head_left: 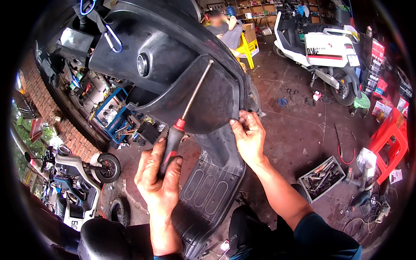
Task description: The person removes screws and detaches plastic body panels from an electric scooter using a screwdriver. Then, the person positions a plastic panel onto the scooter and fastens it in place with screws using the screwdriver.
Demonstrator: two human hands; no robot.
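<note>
One screwdriver (174,138) slants up before one black scooter (220,102), the left hand (157,177)'s fingers clamped round its handle; the right hand (250,141) is at the scooter's edge, whether its fingers grip it I cannot tell; one white scooter (327,51), one tool box (313,193) and one loose tyre (115,212) rest on the floor (290,143)

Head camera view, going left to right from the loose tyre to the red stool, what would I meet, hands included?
Loose tyre, left hand, right hand, tool tray, red stool.
</note>
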